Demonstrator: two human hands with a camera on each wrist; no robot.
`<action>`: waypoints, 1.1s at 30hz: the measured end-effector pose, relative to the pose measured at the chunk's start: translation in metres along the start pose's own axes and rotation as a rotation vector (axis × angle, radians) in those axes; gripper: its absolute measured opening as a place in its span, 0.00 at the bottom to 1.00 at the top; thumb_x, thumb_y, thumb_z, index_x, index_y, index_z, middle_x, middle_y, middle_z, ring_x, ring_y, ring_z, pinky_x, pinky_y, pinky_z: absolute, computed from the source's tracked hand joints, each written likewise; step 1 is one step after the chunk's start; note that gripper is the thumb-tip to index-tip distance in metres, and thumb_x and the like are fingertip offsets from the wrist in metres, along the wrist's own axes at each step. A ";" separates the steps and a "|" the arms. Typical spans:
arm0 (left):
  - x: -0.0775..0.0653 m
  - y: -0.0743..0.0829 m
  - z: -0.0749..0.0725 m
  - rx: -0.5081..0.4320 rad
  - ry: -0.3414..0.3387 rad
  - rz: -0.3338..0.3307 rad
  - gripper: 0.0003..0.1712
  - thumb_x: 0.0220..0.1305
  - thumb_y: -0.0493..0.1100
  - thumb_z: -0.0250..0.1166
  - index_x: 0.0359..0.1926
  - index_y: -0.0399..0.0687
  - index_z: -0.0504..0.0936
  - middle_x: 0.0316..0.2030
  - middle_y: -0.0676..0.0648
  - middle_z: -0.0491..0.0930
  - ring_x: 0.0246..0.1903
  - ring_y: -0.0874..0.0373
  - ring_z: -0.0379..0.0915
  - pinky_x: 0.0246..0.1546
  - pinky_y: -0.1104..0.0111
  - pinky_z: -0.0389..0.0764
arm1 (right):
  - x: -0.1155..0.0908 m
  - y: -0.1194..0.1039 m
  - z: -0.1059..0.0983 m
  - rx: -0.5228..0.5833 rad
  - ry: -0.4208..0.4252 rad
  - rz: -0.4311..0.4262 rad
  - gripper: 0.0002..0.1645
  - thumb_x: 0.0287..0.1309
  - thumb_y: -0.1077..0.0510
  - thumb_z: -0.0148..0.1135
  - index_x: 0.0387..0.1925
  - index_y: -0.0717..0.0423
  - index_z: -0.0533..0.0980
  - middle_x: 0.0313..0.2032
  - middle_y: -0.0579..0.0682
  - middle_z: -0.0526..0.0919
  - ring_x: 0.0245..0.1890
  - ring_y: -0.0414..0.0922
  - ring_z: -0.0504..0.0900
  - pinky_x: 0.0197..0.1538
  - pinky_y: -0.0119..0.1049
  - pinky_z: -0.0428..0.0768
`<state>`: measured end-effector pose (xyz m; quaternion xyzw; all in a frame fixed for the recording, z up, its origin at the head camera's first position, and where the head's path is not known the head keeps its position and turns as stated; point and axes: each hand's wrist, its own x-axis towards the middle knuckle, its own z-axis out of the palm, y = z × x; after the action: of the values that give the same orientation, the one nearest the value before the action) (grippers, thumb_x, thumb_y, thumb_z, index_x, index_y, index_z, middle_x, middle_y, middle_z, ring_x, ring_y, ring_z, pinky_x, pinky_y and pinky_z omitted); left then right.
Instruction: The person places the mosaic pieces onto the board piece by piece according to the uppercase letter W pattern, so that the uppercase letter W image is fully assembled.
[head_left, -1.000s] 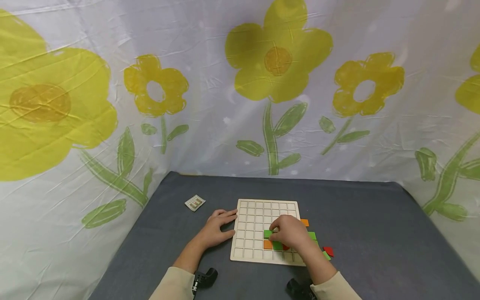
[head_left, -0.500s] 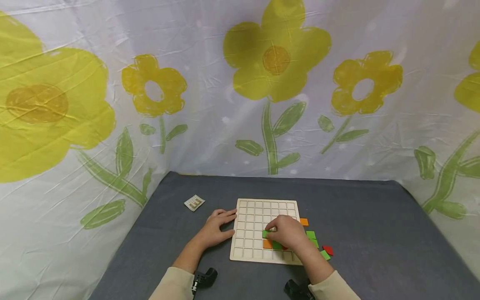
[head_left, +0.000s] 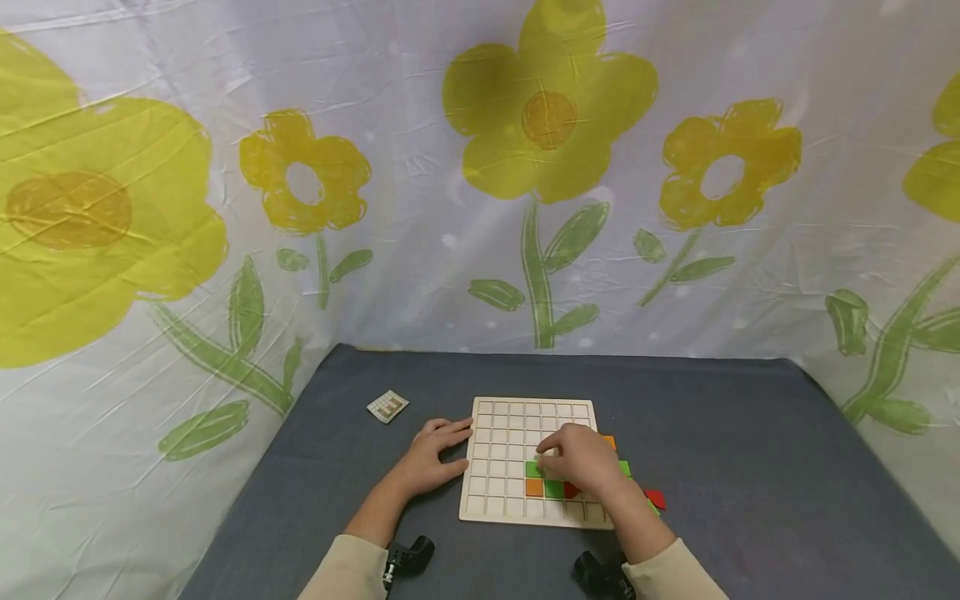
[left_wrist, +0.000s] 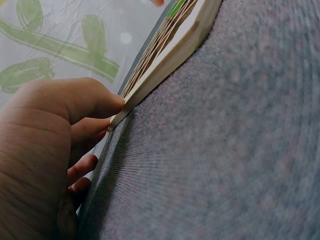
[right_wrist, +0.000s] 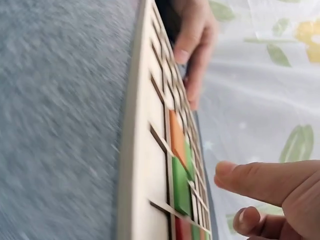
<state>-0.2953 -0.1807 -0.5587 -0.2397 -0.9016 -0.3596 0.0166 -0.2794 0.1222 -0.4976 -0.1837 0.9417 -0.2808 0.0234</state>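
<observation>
A wooden grid board (head_left: 495, 507) lies flat on the table. In its cells sit a green tile (head_left: 533, 469) and, one row nearer, an orange tile (head_left: 534, 487), a second green tile (head_left: 554, 490) and a partly covered red tile (head_left: 572, 490). My left hand (head_left: 430, 460) rests at the board's left side; in the left wrist view its thumb (left_wrist: 100, 100) touches the board's edge. My right hand (head_left: 585, 458) hovers over the board just right of the upper green tile, hiding some cells. Nothing shows between its thumb (right_wrist: 250, 177) and fingers in the right wrist view.
Right of the board lie loose tiles: orange (head_left: 610, 441), green (head_left: 625, 468) and red (head_left: 656, 499), some partly behind the right arm. A small pattern card (head_left: 387, 407) lies at the back left. Flowered cloth (head_left: 405, 275) hangs behind the dark table (head_left: 750, 467).
My right hand pressed on the upper green tile, shifting slightly left, then lifted off it and moved a little right. That tile stays in its cell. The left hand holds its place.
</observation>
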 end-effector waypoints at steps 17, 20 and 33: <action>0.002 -0.002 0.000 0.026 0.005 0.018 0.32 0.66 0.43 0.69 0.69 0.40 0.76 0.73 0.48 0.69 0.66 0.45 0.61 0.62 0.40 0.62 | -0.007 0.041 -0.047 0.054 0.055 0.172 0.16 0.63 0.57 0.71 0.51 0.56 0.88 0.39 0.52 0.84 0.34 0.46 0.77 0.34 0.42 0.77; 0.001 -0.002 0.001 0.035 0.018 0.048 0.32 0.65 0.43 0.69 0.68 0.38 0.77 0.72 0.46 0.70 0.65 0.44 0.62 0.61 0.39 0.61 | -0.009 0.052 -0.052 0.073 0.061 0.199 0.17 0.64 0.57 0.71 0.52 0.58 0.87 0.45 0.56 0.86 0.36 0.47 0.82 0.37 0.45 0.80; 0.002 -0.003 0.001 0.037 0.009 0.042 0.32 0.66 0.44 0.69 0.69 0.39 0.77 0.72 0.47 0.70 0.65 0.44 0.62 0.62 0.39 0.61 | -0.012 0.080 -0.052 0.011 0.019 0.309 0.17 0.59 0.60 0.73 0.51 0.61 0.87 0.48 0.63 0.85 0.41 0.55 0.82 0.43 0.52 0.81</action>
<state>-0.2980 -0.1813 -0.5611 -0.2564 -0.9028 -0.3437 0.0327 -0.3027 0.2154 -0.4981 -0.0339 0.9573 -0.2809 0.0586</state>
